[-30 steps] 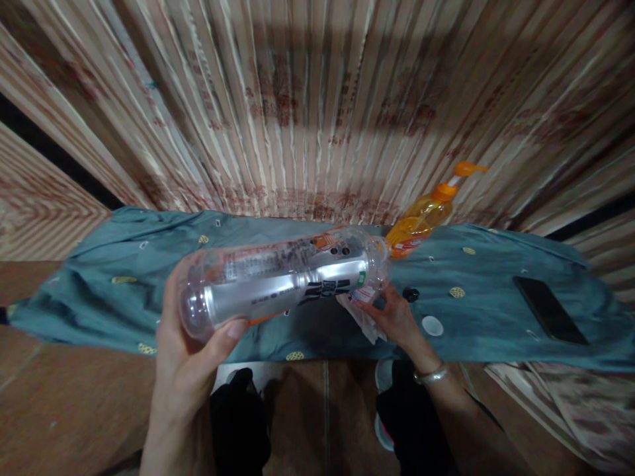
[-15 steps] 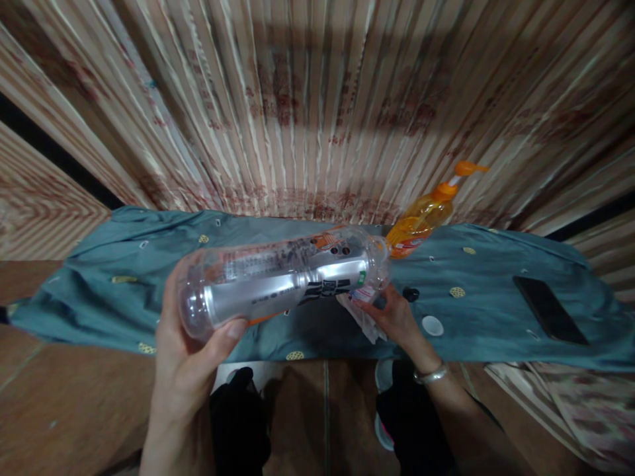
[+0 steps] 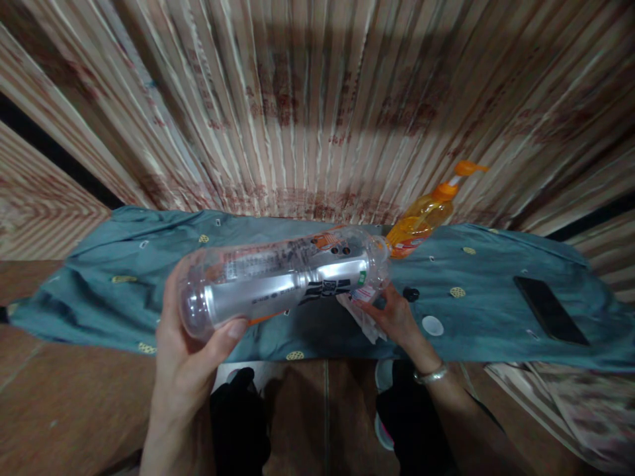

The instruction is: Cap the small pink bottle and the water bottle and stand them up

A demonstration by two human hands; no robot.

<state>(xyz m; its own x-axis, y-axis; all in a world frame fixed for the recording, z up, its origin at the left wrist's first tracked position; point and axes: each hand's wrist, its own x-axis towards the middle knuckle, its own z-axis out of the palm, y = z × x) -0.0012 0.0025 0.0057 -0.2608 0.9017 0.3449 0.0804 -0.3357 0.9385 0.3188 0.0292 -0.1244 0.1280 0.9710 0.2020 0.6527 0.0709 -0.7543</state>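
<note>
My left hand (image 3: 191, 350) is wrapped round the base end of a large clear plastic bottle (image 3: 268, 281) with a silver and orange printed label. The bottle lies nearly level above the table, its neck pointing right. By the neck, my right hand (image 3: 391, 314) is closed on a crumpled whitish piece (image 3: 364, 320); whether it is cloth or thin plastic I cannot tell. Part of that piece and some of the right fingers are hidden behind the bottle. A pump bottle of orange liquid (image 3: 419, 221) stands just beyond the clear bottle's neck.
A teal patterned cloth (image 3: 163, 297) covers the long narrow table. On its right side lie a small black object (image 3: 411, 293), a white round cap or dish (image 3: 432, 325) and a dark phone (image 3: 550, 311). A pleated curtain (image 3: 307, 119) hangs behind the table.
</note>
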